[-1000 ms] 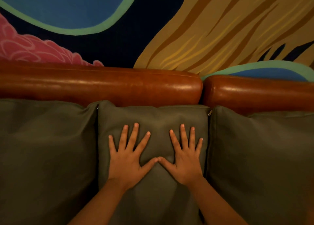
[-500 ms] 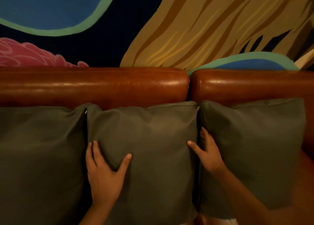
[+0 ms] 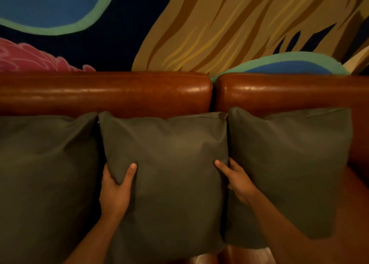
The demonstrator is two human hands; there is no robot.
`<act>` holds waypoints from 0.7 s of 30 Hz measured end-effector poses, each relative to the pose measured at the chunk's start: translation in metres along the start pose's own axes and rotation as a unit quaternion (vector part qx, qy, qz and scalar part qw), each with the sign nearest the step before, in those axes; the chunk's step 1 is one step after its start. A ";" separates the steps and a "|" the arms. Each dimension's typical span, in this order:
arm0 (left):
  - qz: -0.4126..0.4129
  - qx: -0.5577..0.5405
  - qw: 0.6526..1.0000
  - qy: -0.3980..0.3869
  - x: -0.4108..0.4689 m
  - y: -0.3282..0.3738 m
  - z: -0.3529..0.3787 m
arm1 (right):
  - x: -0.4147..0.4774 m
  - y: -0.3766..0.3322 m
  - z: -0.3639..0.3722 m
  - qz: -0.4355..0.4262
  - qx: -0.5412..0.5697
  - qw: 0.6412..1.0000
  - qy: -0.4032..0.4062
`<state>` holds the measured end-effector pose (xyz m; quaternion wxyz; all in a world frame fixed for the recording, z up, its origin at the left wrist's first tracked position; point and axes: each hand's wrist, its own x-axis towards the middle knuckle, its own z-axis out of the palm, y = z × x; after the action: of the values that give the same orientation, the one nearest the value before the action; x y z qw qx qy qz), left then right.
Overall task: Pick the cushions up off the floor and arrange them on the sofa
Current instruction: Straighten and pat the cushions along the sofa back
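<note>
Three dark grey-green cushions stand side by side against the back of a brown leather sofa [image 3: 119, 92]. My left hand [image 3: 115, 192] grips the left edge of the middle cushion [image 3: 171, 164], thumb on its front and fingers tucked behind it. My right hand [image 3: 237, 180] grips the same cushion's right edge, thumb on the front, fingers hidden in the gap beside the right cushion [image 3: 289, 164]. The left cushion [image 3: 46, 174] touches the middle one and runs off the frame's left side.
A painted wall with blue, pink and tan shapes [image 3: 219, 24] rises behind the sofa. The sofa back is split into two leather bolsters. Bare leather seat [image 3: 355, 203] shows to the right of the right cushion.
Both hands were pressed flat on the middle cushion's front a second ago. They slid apart to its side edges and now grip it; the view has pulled back.
</note>
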<state>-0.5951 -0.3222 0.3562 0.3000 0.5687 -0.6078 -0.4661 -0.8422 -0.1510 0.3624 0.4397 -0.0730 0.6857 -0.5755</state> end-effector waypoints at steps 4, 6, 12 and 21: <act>0.007 -0.014 1.000 -0.006 -0.013 0.009 0.022 | -0.004 -0.009 -0.026 -0.010 -0.009 1.000 0.016; 0.004 -0.010 1.000 -0.023 -0.022 0.015 0.038 | -0.005 -0.011 -0.047 -0.005 -0.019 0.999 0.030; 0.003 -0.004 0.999 -0.052 -0.048 0.029 0.094 | -0.012 -0.020 -0.110 0.014 -0.024 0.997 0.066; 0.045 -0.009 0.999 0.020 -0.058 0.031 0.118 | -0.005 -0.020 -0.138 -0.009 0.003 1.000 0.026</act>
<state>-0.7031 -0.2419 0.3482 0.3380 0.5474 -0.6225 -0.4457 -0.9420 -0.0545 0.3756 0.4168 -0.0626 0.6946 -0.5829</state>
